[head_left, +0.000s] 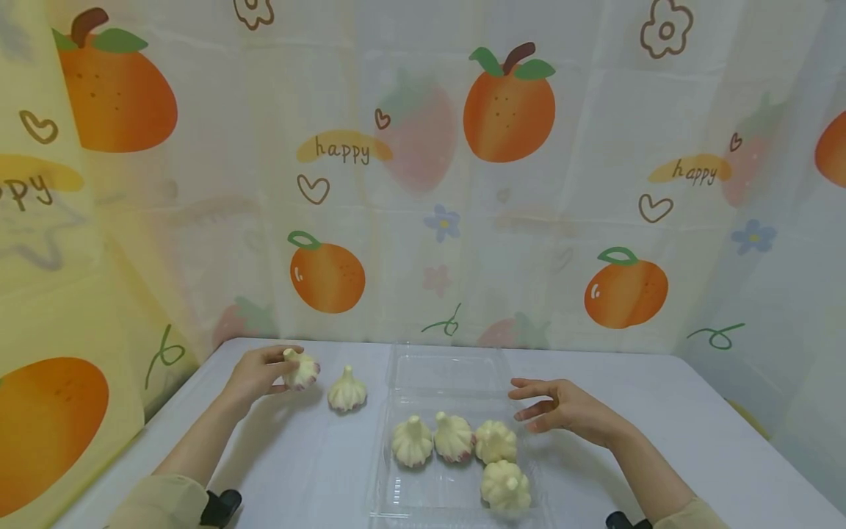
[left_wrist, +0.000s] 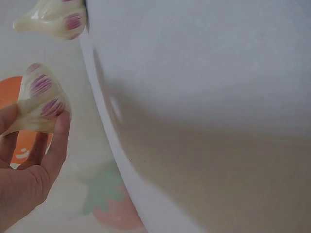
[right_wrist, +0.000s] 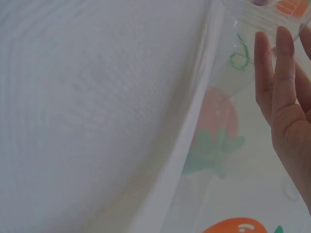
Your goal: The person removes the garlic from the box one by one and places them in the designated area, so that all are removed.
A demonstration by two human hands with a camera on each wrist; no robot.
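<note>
My left hand (head_left: 260, 373) grips a garlic bulb (head_left: 301, 370) by its side at the left of the table. The left wrist view shows purple streaks on this held bulb (left_wrist: 43, 99), with the fingers and thumb around it. A second garlic bulb (head_left: 346, 389) stands on the table just to its right. In the head view, several more bulbs, one a garlic bulb (head_left: 413, 441) at the left, sit in a clear plastic box (head_left: 436, 499). Beside the box's right edge hovers my right hand (head_left: 568, 408), fingers loosely spread and holding nothing.
The box's transparent lid (head_left: 449, 369) lies folded back behind it. A white table (head_left: 311, 470) carries everything. A printed curtain (head_left: 410, 257) hangs along the table's back edge, and more of it closes off the left and right sides.
</note>
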